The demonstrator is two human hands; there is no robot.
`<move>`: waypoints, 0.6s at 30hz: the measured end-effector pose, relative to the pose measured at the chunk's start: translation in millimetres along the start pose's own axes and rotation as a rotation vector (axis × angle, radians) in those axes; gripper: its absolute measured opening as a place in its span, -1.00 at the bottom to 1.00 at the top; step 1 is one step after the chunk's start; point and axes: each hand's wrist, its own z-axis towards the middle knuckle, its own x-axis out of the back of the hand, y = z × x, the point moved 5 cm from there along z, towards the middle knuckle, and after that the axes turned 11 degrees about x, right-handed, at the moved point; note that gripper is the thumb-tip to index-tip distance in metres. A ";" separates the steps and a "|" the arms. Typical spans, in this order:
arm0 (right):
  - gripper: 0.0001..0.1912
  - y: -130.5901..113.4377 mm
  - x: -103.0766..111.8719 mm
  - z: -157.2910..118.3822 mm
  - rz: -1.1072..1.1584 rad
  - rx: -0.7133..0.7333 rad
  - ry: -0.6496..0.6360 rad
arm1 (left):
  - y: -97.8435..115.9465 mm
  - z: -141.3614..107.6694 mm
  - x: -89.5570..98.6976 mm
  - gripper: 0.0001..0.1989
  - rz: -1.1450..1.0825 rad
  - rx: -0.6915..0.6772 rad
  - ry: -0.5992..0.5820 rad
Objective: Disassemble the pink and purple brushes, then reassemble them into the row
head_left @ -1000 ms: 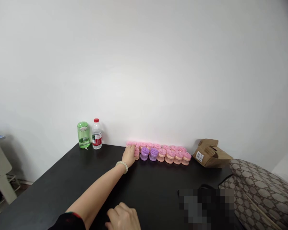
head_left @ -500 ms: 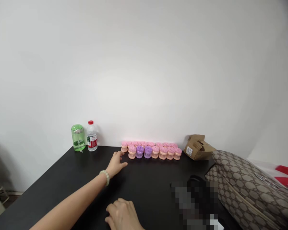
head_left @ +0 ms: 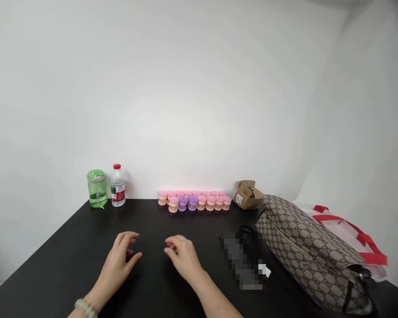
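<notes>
The left hand (head_left: 117, 258) and right hand (head_left: 182, 256) are positioned at the near side of the black table (head_left: 53, 265), a short distance apart. Both are released: palms face down, fingers are loosely curved, and neither hand grasps anything. A beaded bracelet (head_left: 85, 308) encircles the left wrist.

To the right of the right hand, a pixelated object (head_left: 243, 260) lies on the table; its type cannot be determined. Beyond it, a brown patterned handbag (head_left: 305, 251) lies on its side on the table, with a white bag with red straps (head_left: 348, 232) behind it.

The scalp brushes (head_left: 195, 201) are well apart from both hands, at the far edge of the table beside the wall (head_left: 199, 97). They stand upright in a tight double row, with pink and purple bristle heads on peach bases. A green translucent bottle (head_left: 97, 189) and a clear water bottle with a red cap (head_left: 118, 185) stand together to the left of the row. A small cardboard box (head_left: 247, 195) rests to its right.
</notes>
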 end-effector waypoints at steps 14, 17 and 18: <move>-0.64 205.8 154.5 64.4 -0.529 -0.368 0.009 | 10.3 -11.8 -10.1 -0.65 0.208 -0.264 0.049; -0.64 241.5 153.4 63.1 -0.585 -0.440 -0.039 | 7.7 -12.8 -10.1 -0.64 0.302 -0.296 0.101; -0.64 250.4 151.4 62.0 -0.597 -0.455 -0.045 | 6.8 -12.9 -10.1 -0.64 0.331 -0.306 0.116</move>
